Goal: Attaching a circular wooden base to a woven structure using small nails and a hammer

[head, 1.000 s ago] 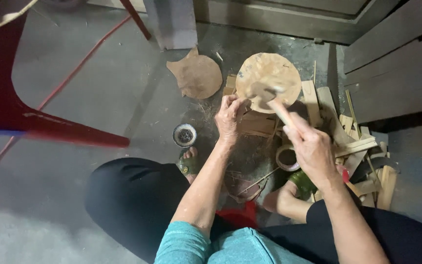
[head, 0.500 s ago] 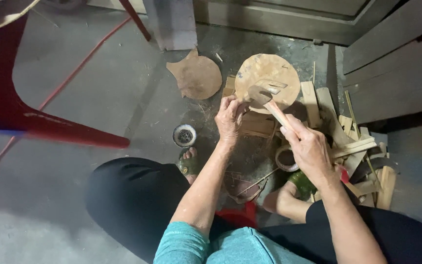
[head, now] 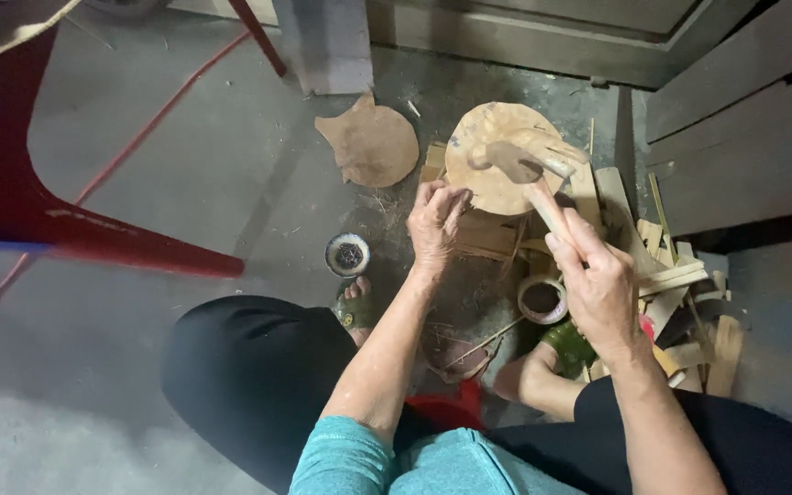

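My right hand [head: 599,286] grips the wooden handle of a hammer [head: 547,206]. Its head is blurred above a round wooden block [head: 488,151] on the floor. My left hand [head: 434,220] rests with fingers curled on a small wooden piece [head: 483,234] at the block's near edge, left of the hammer. What the fingertips pinch is too small to tell. Flat wooden strips [head: 598,188] lie under and beside the block.
A flat round brown cutout [head: 370,145] lies left of the block. A small bowl of dark bits [head: 347,254] sits by my foot, and a tape roll [head: 543,298] below my right hand. Wood offcuts [head: 689,284] pile up at right, a red chair [head: 66,229] at left, planks [head: 744,137] far right.
The hammer head has shifted a little over the round block and is now blurred. My left hand stays at the block's edge.
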